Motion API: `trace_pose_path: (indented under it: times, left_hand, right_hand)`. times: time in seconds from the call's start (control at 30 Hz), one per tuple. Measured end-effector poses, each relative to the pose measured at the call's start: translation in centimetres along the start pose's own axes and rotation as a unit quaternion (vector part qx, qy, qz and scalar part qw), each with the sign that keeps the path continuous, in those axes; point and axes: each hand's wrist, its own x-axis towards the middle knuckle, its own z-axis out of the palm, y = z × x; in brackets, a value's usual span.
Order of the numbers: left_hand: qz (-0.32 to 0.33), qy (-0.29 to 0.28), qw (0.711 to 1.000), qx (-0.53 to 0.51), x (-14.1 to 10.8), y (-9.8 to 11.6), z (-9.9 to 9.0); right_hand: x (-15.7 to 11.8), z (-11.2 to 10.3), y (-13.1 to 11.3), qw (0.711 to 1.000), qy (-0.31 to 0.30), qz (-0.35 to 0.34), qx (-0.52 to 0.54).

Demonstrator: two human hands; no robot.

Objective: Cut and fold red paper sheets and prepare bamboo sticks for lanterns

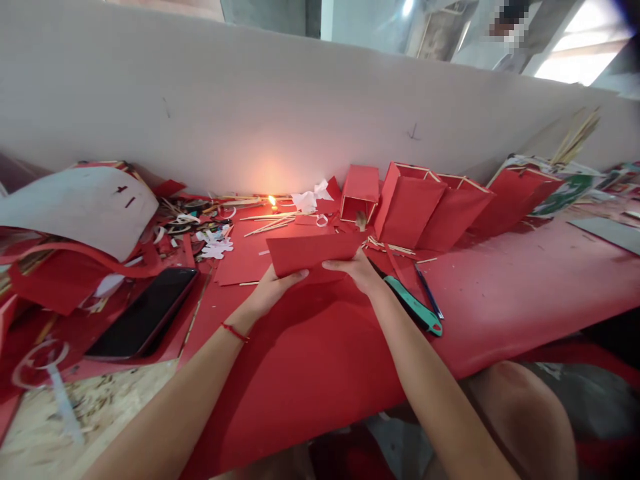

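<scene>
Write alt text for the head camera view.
The left hand and right hand hold a red card above a red-covered table. Behind it stand red paper boxes framed with sticks, near a lit candle. A green cutter and a black phone lie close by.

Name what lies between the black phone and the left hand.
In the head view, a thin wooden stick lies on red paper between the phone and the left hand.
</scene>
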Motion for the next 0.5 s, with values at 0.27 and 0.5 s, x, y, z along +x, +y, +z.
trace_pose_path:
  times: [0.27, 0.5]
  left_hand:
    - [-0.02, 0.023, 0.999, -0.011, 0.1, -0.3, 0.1]
    - [-0.009, 0.132, 0.982, -0.136, 0.9, 1.1, -0.7]
  right_hand:
    - [0.1, -0.2, 0.5, 0.999, 0.013, 0.011, -0.039]
    - [1.2, -1.1, 1.5, 0.983, 0.041, -0.05, -0.17]
